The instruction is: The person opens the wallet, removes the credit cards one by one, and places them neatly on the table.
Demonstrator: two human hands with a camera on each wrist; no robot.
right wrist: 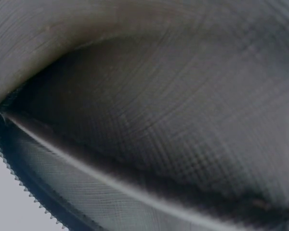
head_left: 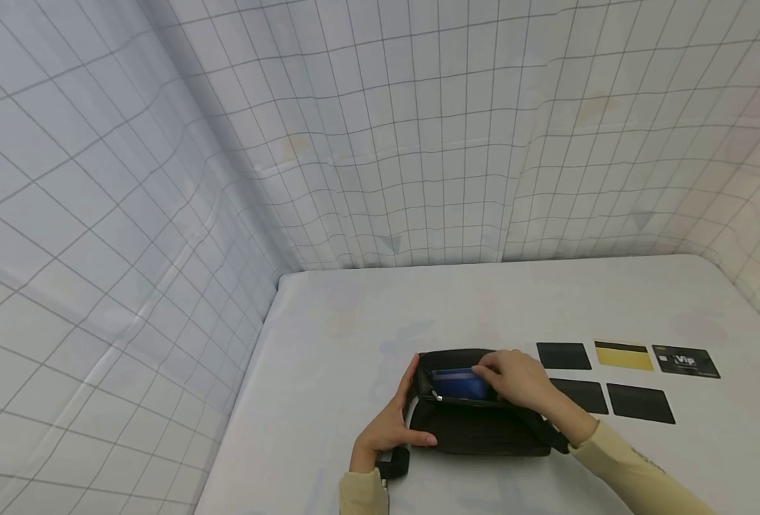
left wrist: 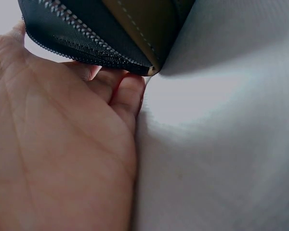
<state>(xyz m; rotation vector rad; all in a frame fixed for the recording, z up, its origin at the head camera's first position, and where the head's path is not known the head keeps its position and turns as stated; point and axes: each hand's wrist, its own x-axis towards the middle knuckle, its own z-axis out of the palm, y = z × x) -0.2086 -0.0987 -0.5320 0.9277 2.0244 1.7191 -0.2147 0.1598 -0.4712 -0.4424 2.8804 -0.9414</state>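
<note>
A black zip wallet (head_left: 476, 433) lies unzipped on the table in the head view, its mouth spread wide. Blue cards (head_left: 460, 386) show inside the near pocket. My left hand (head_left: 387, 425) holds the wallet's left end, thumb along the front and fingers at the back; in the left wrist view the fingers curl against the zip edge (left wrist: 106, 62). Over the right part of the mouth, my right hand (head_left: 515, 375) reaches in and pinches the blue card at its upper right edge. The right wrist view is filled by the wallet's dark fabric lining (right wrist: 173, 110).
To the right lie two rows of cards: a black card (head_left: 564, 356), a yellow card with a dark stripe (head_left: 624, 355) and a black Vip card (head_left: 685, 361) behind, black cards (head_left: 640, 403) in front. Gridded white curtains (head_left: 392, 143) surround the white table (head_left: 302, 372).
</note>
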